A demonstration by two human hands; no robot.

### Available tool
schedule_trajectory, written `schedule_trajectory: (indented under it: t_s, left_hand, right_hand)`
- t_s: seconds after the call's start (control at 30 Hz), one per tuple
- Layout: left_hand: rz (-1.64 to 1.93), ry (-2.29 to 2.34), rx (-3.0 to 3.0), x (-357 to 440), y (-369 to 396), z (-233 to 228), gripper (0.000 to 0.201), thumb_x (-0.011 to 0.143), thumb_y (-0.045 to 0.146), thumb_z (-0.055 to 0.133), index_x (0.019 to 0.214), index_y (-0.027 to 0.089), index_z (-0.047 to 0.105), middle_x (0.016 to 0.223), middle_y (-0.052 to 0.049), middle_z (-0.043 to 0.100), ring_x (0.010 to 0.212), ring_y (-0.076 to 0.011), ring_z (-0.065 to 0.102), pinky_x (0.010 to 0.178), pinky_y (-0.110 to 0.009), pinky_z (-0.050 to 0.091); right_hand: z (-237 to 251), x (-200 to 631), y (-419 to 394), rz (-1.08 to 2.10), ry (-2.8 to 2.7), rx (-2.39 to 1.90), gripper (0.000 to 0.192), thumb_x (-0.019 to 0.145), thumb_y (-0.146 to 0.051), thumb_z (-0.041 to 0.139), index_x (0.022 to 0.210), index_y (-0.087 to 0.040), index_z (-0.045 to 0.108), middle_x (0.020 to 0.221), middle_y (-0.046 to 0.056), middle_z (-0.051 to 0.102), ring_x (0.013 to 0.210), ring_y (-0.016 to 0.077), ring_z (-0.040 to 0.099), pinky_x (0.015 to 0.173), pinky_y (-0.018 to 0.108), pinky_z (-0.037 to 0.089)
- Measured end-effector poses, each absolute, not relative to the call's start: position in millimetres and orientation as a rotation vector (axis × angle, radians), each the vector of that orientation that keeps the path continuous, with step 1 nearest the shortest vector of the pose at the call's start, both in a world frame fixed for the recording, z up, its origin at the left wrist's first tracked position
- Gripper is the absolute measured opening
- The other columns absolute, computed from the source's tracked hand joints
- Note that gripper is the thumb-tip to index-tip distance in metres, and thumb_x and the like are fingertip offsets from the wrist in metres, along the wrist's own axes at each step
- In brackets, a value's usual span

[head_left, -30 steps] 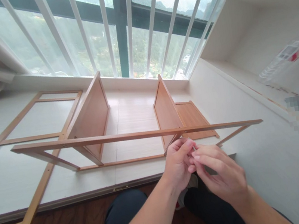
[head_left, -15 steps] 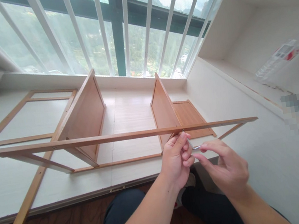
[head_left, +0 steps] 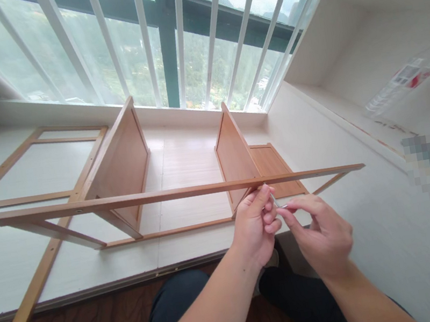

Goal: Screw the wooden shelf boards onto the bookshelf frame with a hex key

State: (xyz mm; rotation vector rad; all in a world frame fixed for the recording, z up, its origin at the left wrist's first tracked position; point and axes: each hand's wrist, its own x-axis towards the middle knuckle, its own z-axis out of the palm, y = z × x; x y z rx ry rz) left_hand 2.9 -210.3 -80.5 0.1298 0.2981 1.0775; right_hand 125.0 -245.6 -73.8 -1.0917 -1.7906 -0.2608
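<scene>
A silver Allen key (head_left: pixel 274 200) reaches up to the near rail of a wooden side frame (head_left: pixel 171 195), just below where a shelf panel meets it. My left hand (head_left: pixel 254 220) is closed around the key's upper part, right under the rail; its tip and any screw there are hidden by my fingers. My right hand (head_left: pixel 322 231) pinches the key's bent lower end between thumb and forefinger. Two wooden panels, a left one (head_left: pixel 122 170) and a right one (head_left: pixel 235 152), stand on edge behind the rail.
Another wooden frame (head_left: pixel 36 298) lies at the left, sticking out over the dark floor. Behind the right panel a loose wooden panel (head_left: pixel 274 160) lies flat on the white sill (head_left: pixel 184 171). A plastic bottle (head_left: pixel 406 79) rests on the right-hand shelf. White window bars (head_left: pixel 180 41) rise behind.
My right thumb and forefinger have closed in on the bent end of the Allen key, which my forefinger touched with the thumb apart before. My left hand keeps its place under the rail.
</scene>
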Motion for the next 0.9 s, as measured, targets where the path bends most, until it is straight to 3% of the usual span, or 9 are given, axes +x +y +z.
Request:
schedule_trajectory:
  t_s: [0.43, 0.6, 0.77, 0.9]
  left_hand:
    - [1.115, 0.326, 0.117, 6, -208, -80, 0.037, 0.069, 0.038, 0.087, 0.087, 0.012, 0.067, 0.06, 0.008, 0.043, 0.044, 0.001, 0.029, 0.035, -0.011, 0.02]
    - [1.121, 0.298, 0.13, 7, -206, -81, 0.034, 0.072, 0.036, 0.086, 0.086, 0.011, 0.067, 0.06, 0.008, 0.042, 0.044, 0.0004, 0.029, 0.036, -0.011, 0.021]
    - [1.106, 0.347, 0.175, 6, -209, -84, 0.034, 0.073, 0.038, 0.084, 0.086, 0.012, 0.068, 0.058, 0.008, 0.041, 0.044, 0.0, 0.028, 0.037, -0.013, 0.018]
    - [1.038, 0.432, 0.328, 10, -219, -97, 0.034, 0.073, 0.042, 0.083, 0.082, 0.012, 0.068, 0.053, 0.008, 0.039, 0.043, -0.001, 0.026, 0.039, -0.016, 0.015]
  right_hand:
    - [-67, 117, -247, -0.294, -1.798, -1.206, 0.006, 0.088, -0.016, 0.072, 0.089, -0.021, 0.069, 0.071, 0.0, 0.067, 0.061, 0.0134, 0.058, 0.06, 0.027, 0.048]
    - [-71, 113, -245, -0.281, -1.769, -1.245, 0.015, 0.09, -0.015, 0.069, 0.076, -0.02, 0.063, 0.063, -0.003, 0.062, 0.056, 0.0104, 0.054, 0.059, 0.024, 0.045]
    - [-74, 116, -247, -0.194, -1.808, -1.21, 0.016, 0.09, -0.016, 0.067, 0.076, -0.02, 0.061, 0.066, -0.001, 0.065, 0.057, 0.0108, 0.055, 0.06, 0.024, 0.046]
    - [-82, 126, -255, -0.087, -1.8, -1.333, 0.014, 0.091, -0.029, 0.069, 0.083, -0.019, 0.062, 0.068, -0.001, 0.064, 0.058, 0.012, 0.056, 0.059, 0.024, 0.048]
